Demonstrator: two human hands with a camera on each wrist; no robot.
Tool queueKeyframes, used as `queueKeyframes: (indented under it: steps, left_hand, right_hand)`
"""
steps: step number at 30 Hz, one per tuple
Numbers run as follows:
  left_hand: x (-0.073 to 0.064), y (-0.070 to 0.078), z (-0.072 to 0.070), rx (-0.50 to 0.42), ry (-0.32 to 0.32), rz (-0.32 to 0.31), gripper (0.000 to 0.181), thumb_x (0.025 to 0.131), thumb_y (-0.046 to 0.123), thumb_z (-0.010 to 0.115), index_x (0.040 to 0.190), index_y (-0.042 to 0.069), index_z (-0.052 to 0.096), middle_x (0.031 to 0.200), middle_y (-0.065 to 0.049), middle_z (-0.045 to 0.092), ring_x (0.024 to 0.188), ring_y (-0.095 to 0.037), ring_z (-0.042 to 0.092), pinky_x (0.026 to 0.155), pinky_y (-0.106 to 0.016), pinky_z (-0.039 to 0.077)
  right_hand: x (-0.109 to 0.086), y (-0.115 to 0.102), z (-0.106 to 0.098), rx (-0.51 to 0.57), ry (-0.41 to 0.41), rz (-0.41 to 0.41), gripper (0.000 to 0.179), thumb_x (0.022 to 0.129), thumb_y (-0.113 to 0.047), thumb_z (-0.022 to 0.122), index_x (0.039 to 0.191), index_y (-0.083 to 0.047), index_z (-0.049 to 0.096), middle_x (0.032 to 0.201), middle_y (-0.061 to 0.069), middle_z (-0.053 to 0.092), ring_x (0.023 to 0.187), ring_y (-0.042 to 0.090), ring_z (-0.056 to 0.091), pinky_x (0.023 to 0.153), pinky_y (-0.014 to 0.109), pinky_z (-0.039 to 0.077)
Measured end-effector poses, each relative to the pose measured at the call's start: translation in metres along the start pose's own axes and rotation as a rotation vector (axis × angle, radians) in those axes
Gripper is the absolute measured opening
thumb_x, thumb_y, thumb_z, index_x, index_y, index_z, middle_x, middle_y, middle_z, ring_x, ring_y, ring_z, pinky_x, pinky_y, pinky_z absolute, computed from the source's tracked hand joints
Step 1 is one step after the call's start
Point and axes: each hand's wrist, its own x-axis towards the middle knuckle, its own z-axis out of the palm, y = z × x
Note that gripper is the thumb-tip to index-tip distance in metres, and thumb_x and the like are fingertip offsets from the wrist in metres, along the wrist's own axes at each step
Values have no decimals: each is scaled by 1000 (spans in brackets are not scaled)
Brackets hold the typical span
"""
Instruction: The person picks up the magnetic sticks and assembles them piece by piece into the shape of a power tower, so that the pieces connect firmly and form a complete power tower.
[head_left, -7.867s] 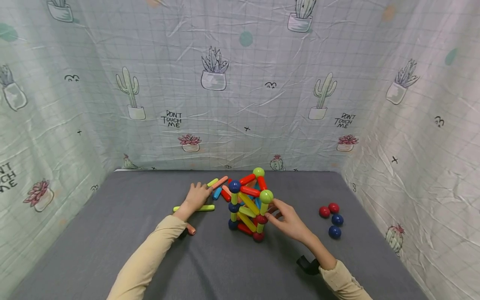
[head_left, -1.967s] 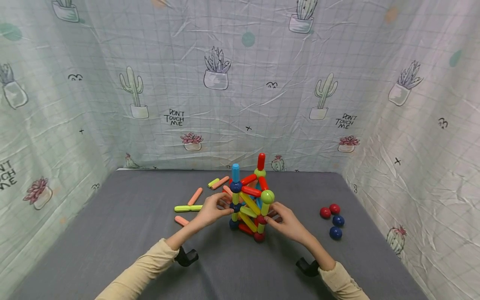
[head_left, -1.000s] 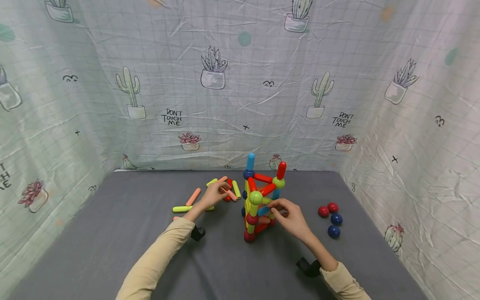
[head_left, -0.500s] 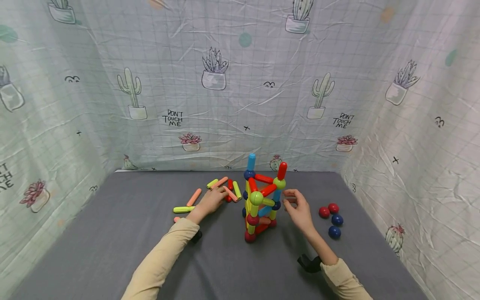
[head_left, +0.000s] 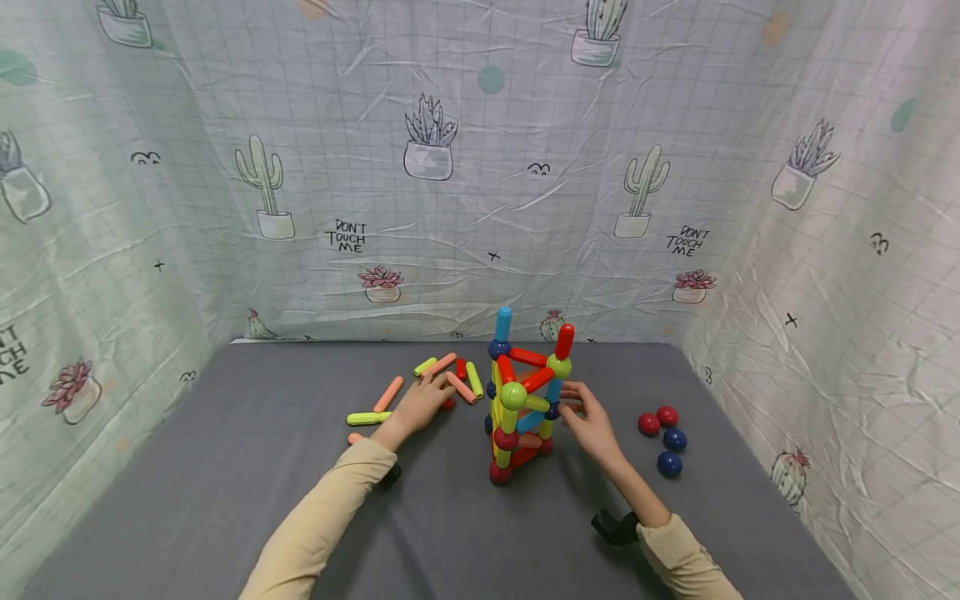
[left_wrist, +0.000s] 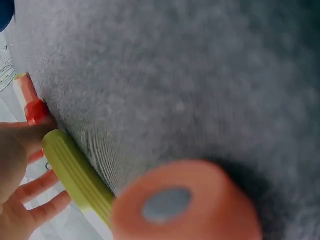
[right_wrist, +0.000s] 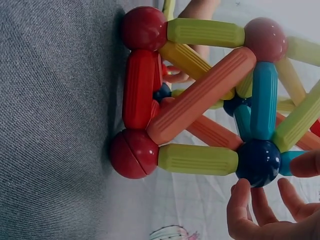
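In the head view, a tower of magnetic sticks and balls stands at mid-table, a blue stick and a red stick upright on top. My right hand is at its right side; the right wrist view has fingertips against a dark blue ball and the thumb over a light blue stick. Left of the tower, my left hand reaches down among loose sticks. Its fingers pinch a short red stick, partly hidden by them in the left wrist view.
Loose orange sticks, yellow-green sticks and another red stick lie around the left hand. Several red and blue balls sit to the right. A patterned curtain hangs behind the grey table.
Blue and red sticks have been stood on top, and the tower has been turned. Most recently, my right hand has come back against the tower, and the red stick has shifted slightly left under my left fingers.
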Motion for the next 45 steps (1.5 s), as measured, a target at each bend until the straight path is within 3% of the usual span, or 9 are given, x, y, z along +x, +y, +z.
queueKeyframes:
  steps: [3,6,11,16,22,26,33,39,45]
  left_hand:
    - [0,0,-2,-51,47,10,23,84,10,60,106,7,60,109,-14,55,96,-30,56,65,-39,49]
    - [2,2,-9,-153,150,31,20,81,13,64,99,7,58,100,-13,57,85,-24,57,63,-32,47]
    - [6,14,-32,-406,255,36,18,81,10,64,97,7,56,104,-11,57,86,-19,58,67,-28,48]
    - [9,32,-61,-699,290,4,14,85,11,59,98,9,54,91,-4,59,80,-15,59,66,-27,50]
    - [11,65,-118,-993,313,-89,28,89,15,54,114,3,52,102,-17,62,91,-26,61,75,-35,51]
    - [16,82,-142,-1130,316,-69,32,89,8,51,120,0,48,107,-21,58,97,-30,58,79,-32,50]
    - [19,96,-141,-1208,282,20,32,90,8,51,121,3,48,108,-21,59,96,-29,59,77,-26,50]
    - [8,110,-158,-1165,231,26,32,89,3,51,120,-1,48,107,-23,59,96,-31,59,75,-27,50]
    - [4,115,-164,-1083,253,84,38,84,0,56,121,-2,47,103,-21,60,88,-29,59,76,-33,50]
  right_hand:
    - [0,0,1,6,-11,-5,31,89,-6,49,119,-4,48,117,20,52,98,33,57,73,38,51]
    - [1,1,2,4,-22,-1,31,88,-5,49,119,-4,49,117,21,52,98,34,57,74,43,51]
    - [1,2,3,-3,-24,8,31,87,-4,50,118,-3,49,117,22,52,98,34,57,74,44,51]
    - [2,1,3,4,-25,7,30,87,-4,50,117,-3,49,116,22,52,99,35,57,74,43,51]
    - [1,1,2,-8,-16,7,30,87,-4,50,117,-3,50,116,21,52,99,35,57,72,39,52]
    - [2,1,3,-13,-14,4,29,87,-4,50,117,-3,50,116,21,52,99,35,57,72,40,52]
    - [2,1,4,-16,-22,7,29,88,-3,50,117,-3,50,116,21,52,98,34,58,72,41,51]
    - [1,-1,4,-9,-30,11,29,88,-4,50,117,-3,49,117,22,52,99,34,57,72,40,51]
    - [0,-2,3,-12,-30,21,30,88,-5,50,118,-3,49,118,21,52,100,33,57,70,33,52]
